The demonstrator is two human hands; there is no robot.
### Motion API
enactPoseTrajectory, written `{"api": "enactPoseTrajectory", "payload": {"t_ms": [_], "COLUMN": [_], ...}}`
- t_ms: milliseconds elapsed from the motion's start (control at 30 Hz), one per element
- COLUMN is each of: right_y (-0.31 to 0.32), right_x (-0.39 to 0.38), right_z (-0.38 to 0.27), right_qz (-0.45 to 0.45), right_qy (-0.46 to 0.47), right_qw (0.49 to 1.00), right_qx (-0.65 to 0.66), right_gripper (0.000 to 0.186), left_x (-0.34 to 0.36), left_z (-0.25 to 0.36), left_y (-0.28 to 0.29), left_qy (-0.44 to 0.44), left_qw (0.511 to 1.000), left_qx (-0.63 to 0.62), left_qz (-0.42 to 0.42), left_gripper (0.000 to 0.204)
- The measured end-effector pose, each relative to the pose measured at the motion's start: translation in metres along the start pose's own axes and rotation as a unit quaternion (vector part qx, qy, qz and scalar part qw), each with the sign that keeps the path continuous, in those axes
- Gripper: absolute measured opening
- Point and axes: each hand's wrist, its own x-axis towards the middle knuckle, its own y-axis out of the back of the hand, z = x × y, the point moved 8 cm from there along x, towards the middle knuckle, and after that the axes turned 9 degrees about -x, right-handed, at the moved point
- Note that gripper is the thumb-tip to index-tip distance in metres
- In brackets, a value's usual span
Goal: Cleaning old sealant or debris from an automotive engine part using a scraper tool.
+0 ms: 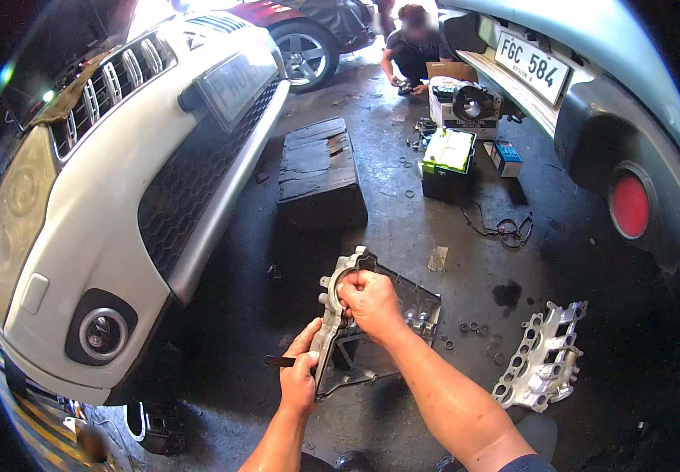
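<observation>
Steadily, my left hand (299, 381) had hold of the metal cover (373, 358), which stood tilted in front of me, near the middle of the scene. That hand was wrapped partway round the cover's near left edge, thumb toward me and fingers reaching up along the rim, while a dark stick-like piece (279, 361) jutted out leftward from beside the thumb; its other end was lost in my grip. My right hand (371, 303) was bent over the round opening (338, 279) at the cover's upper left, knuckles raised, fingers curled tightly inward. Its fingertips were mostly tucked from sight, so I could not tell how nearly they met or whether they pinched anything. My left forearm rose almost straight from the near edge; the right one slanted in from the near right, its dark sleeve (527, 464) cut off, and hid part of the cover's right side. Small dark rings (475, 327) lay right of the cover, and a silver manifold (544, 358) farther right, its near end close to my arm. Far off, a person (419, 47) crouched, holding something dark too small to make out.
</observation>
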Motion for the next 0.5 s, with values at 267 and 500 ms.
{"api": "enactPoseTrajectory", "payload": {"t_ms": [267,500], "right_y": [0.013,0.025], "right_x": [0.003,0.001], "right_z": [0.014,0.018], "right_qz": [0.024,0.043], "right_qy": [-0.005,0.004], "right_qw": [0.999,0.996], "right_qx": [0.025,0.08], "right_gripper": [0.009,0.007], "left_x": [0.005,0.005], "left_z": [-0.004,-0.004], "left_y": [-0.003,-0.012], "left_qy": [-0.014,-0.008], "left_qw": [0.999,0.999], "left_qx": [0.016,0.005], "left_qz": [-0.028,-0.036], "left_gripper": [0.066,0.065]}}
